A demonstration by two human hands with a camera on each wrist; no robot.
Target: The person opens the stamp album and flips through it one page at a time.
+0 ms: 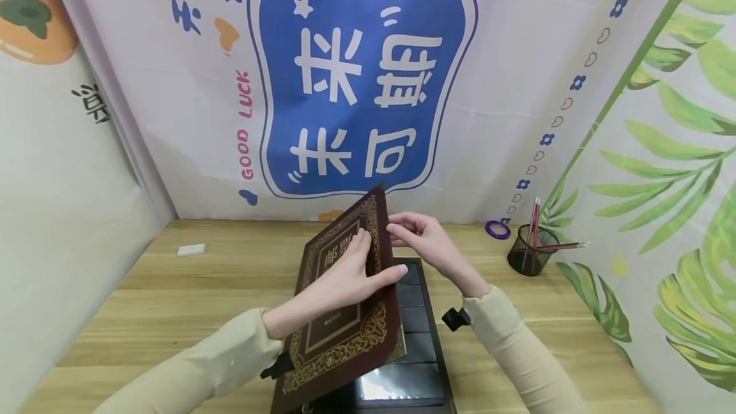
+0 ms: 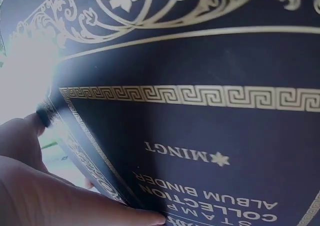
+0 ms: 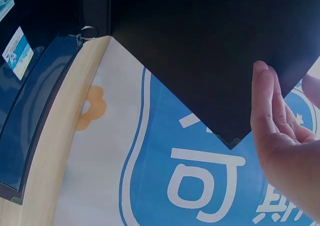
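Note:
A dark maroon stamp album binder with gold ornament stands on the table, its cover raised at a steep tilt. My left hand lies with extended fingers against the cover's outside, the thumb reaching past its free edge. Printed lettering shows on that cover in the left wrist view. At the cover's upper edge is my right hand, its fingers beside the dark inner face; whether they touch it is hard to tell. Under the cover, black pocket pages show, with a small colourful stamp in the right wrist view.
A black mesh cup with several pencils stands at the right back, with a purple ring beside it. A white eraser-like block lies at the left back. Printed cloth hangs behind the wooden table.

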